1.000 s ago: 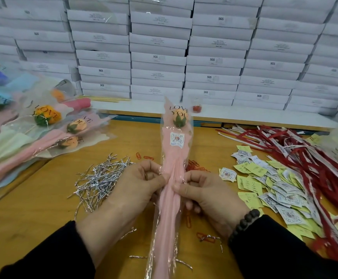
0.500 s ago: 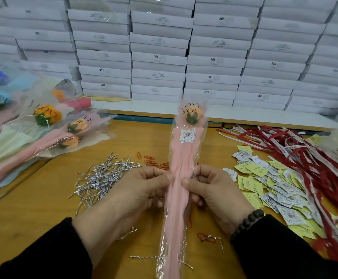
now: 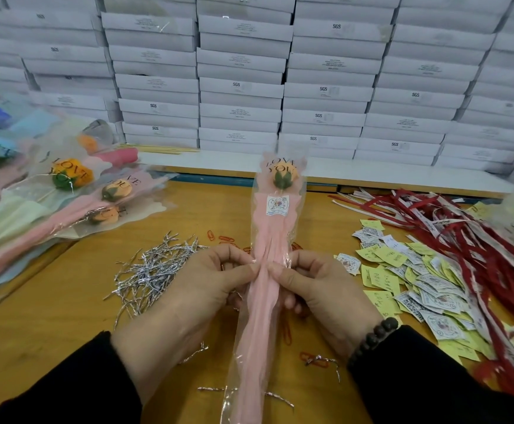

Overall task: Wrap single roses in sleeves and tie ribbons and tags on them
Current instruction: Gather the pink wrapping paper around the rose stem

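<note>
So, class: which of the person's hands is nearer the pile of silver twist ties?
Left. The left hand sits right beside the silver twist ties; the right hand is across the sleeved rose, farther away.

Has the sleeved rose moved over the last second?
Yes. The sleeved rose, pinched by the left hand and right hand, has swung its top rightward and slightly away, judged against the stacked white boxes.
</note>
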The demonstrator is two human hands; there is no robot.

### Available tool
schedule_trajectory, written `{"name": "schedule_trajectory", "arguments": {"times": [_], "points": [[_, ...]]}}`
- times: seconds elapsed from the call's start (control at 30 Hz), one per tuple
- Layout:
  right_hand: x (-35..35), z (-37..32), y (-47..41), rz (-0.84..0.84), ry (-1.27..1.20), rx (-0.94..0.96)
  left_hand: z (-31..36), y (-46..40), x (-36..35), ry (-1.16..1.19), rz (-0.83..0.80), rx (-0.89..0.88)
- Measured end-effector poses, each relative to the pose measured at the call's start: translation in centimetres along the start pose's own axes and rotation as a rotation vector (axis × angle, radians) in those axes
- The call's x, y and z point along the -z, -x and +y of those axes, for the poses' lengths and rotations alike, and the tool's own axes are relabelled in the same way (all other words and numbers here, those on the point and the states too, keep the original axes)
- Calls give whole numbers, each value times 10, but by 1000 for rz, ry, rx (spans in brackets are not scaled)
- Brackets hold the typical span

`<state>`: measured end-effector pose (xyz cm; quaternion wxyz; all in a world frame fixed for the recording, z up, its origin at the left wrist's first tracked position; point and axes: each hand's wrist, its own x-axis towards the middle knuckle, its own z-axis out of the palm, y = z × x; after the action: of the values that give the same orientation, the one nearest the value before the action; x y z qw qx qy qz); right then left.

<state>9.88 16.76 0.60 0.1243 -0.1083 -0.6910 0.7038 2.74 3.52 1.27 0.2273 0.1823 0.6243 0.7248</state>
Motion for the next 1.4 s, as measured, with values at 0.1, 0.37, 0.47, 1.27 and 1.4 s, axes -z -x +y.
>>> {"name": "schedule_trajectory", "arguments": {"times": [0.1, 0.37, 0.47, 1.27, 1.4], "points": [[-1, -1, 0, 7, 10, -25, -2, 0, -1, -61, 8, -33], [0, -2, 1, 13, -32, -27, -1, 2, -1, -47, 0, -24], [-2, -2, 2, -15, -59, -11, -3, 1, 0, 13, 20, 3], [-10, -2, 7, -93, -9, -1, -5, -3, 3, 14, 28, 5], [-9, -3, 7, -87, 5, 11, -4, -1, 0, 18, 13, 12]]}}
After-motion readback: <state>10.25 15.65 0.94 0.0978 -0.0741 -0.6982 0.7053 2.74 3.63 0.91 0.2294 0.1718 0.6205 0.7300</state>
